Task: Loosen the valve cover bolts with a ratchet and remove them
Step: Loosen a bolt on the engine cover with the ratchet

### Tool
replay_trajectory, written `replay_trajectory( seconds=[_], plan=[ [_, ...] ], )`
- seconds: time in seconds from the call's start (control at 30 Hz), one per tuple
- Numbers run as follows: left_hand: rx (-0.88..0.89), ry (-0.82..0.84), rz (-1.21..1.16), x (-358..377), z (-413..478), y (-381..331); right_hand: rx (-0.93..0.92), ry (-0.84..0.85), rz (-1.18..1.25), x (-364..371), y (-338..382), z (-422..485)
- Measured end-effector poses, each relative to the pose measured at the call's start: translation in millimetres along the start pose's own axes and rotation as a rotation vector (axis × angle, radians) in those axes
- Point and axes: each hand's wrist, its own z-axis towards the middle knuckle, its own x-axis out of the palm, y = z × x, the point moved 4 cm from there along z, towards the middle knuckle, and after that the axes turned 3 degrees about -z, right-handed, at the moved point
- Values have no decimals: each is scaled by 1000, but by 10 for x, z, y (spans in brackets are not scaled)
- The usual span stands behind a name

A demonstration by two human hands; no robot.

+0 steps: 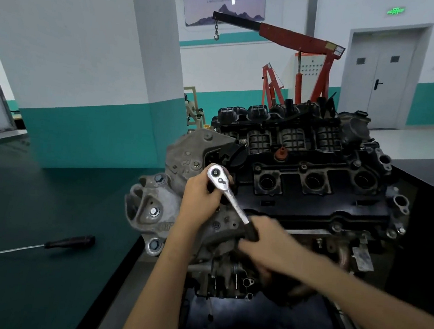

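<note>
Ratchet (233,200) stood head-down at the left end of the black valve cover (313,202), left hand (200,192) fingers curled round its head, right hand (264,235) fingers grasped its black handle, long screwdriver (70,241) lay on green bench (20,211) at left, red engine hoist (289,34) stood behind.

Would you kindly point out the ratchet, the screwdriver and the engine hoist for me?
ratchet (235,205): head view, its chrome shaft.
screwdriver (70,241): head view, its dark handle.
engine hoist (289,36): head view, its red boom.
</note>
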Motion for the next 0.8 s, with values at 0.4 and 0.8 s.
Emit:
replay_trajectory(
  seconds=[0.4, 0.8],
  plan=[
    [-73, -136, 125, 11, 20, 10, 20, -194, -511, -662, 41, 137],
    [47, -15, 12, 4, -15, -61, -64, 29, -151, -243, -21, 0]
  ],
)
